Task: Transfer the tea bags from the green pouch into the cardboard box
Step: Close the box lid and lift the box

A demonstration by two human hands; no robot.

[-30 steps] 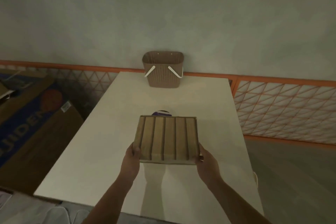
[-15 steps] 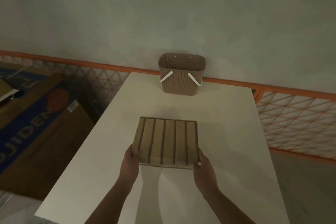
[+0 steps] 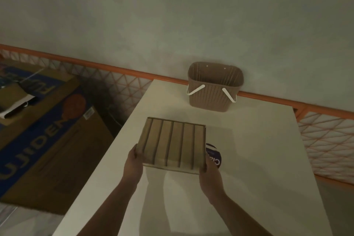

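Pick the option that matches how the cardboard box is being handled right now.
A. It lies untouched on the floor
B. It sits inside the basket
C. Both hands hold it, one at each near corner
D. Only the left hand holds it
C: the left hand and right hand grip the near corners of the cardboard box, held over the table, well short of the basket.

The cardboard box (image 3: 173, 145), tan, flat and square, its open top split by dividers into five long parallel compartments, is held above the white table (image 3: 258, 159), tilted slightly.
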